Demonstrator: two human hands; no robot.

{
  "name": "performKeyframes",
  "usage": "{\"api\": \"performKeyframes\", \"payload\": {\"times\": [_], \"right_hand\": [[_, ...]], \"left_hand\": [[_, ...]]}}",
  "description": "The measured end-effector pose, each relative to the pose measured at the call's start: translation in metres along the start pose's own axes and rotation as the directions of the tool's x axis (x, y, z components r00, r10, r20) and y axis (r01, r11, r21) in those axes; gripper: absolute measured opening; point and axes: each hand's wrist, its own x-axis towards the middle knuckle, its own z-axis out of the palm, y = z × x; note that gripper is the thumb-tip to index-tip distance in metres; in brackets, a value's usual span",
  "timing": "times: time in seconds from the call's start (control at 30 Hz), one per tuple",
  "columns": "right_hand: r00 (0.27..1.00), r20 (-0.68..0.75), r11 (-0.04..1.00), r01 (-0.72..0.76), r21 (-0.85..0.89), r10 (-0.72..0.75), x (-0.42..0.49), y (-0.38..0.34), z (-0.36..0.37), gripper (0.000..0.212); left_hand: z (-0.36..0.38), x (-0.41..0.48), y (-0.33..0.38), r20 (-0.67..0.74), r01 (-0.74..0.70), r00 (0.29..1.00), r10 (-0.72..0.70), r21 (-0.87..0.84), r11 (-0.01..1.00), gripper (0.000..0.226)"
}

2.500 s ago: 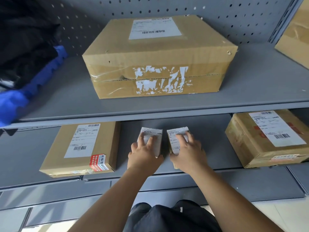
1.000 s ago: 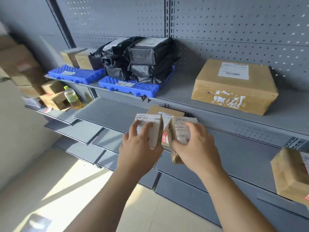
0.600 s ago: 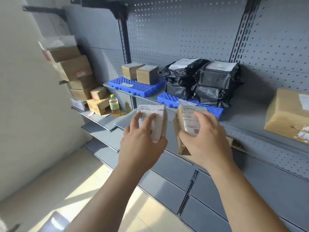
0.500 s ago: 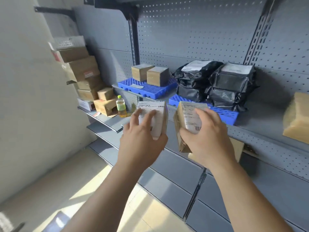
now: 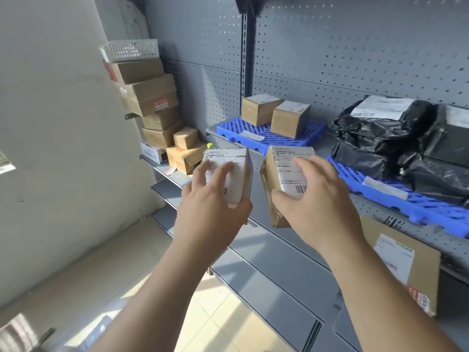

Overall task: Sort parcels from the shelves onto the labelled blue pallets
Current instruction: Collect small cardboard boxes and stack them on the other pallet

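My left hand [image 5: 210, 207] grips a small cardboard parcel [image 5: 234, 165] with a white shipping label facing me. My right hand [image 5: 319, 204] grips a second small labelled parcel [image 5: 280, 168], tilted slightly. Both are held in the air in front of the grey shelving, side by side and apart. Beyond them on the upper shelf lies a blue pallet [image 5: 253, 138] carrying two small brown boxes [image 5: 275, 115]. A second blue pallet [image 5: 396, 199] to the right bears black plastic mailer bags [image 5: 396, 138].
A stack of brown cartons [image 5: 149, 97] topped by a white mesh basket [image 5: 130, 50] stands at the far left by the wall. A flat labelled box [image 5: 403, 260] lies on the lower right shelf. Empty grey shelves run below. A tiled floor lies beneath.
The two parcels came off the lower shelf in my hands. My view has swung left along the shelving, bringing the blue pallets and the corner stack of cartons into sight.
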Motion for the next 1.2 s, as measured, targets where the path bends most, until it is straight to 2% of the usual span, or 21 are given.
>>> {"api": "performKeyframes", "payload": {"times": [0.23,0.37,0.67,0.8,0.97,1.2], "right_hand": [[0.998,-0.055,0.998,0.040,0.053,-0.037,0.098,0.001,0.032,0.073],[0.994,-0.098,0.994,0.047,0.095,-0.038,0.158,0.007,0.040,0.073],[0.980,-0.200,0.997,0.027,0.069,-0.012,0.250,0.016,0.063,0.072],[0.967,-0.251,0.999,-0.033,-0.008,0.030,0.287,0.016,0.073,0.071],[0.937,-0.332,0.988,-0.139,-0.073,0.107,0.324,0.008,0.084,0.070],[0.892,-0.398,0.941,-0.298,-0.160,0.215,0.359,-0.004,0.097,0.068]], "left_hand": [[0.019,0.098,0.003,0.020,-0.049,0.999,0.049,0.034,0.998,0.066],[0.028,0.164,0.019,-0.015,-0.096,0.995,0.097,0.063,0.993,0.068],[0.064,0.273,0.032,-0.026,-0.146,0.989,0.146,0.018,0.989,0.068],[0.080,0.325,0.032,0.001,-0.191,0.982,0.191,-0.033,0.981,0.068],[0.100,0.383,0.032,0.054,-0.308,0.947,0.315,-0.115,0.945,0.071],[0.118,0.446,0.027,0.100,-0.416,0.892,0.441,-0.198,0.887,0.062]]}}
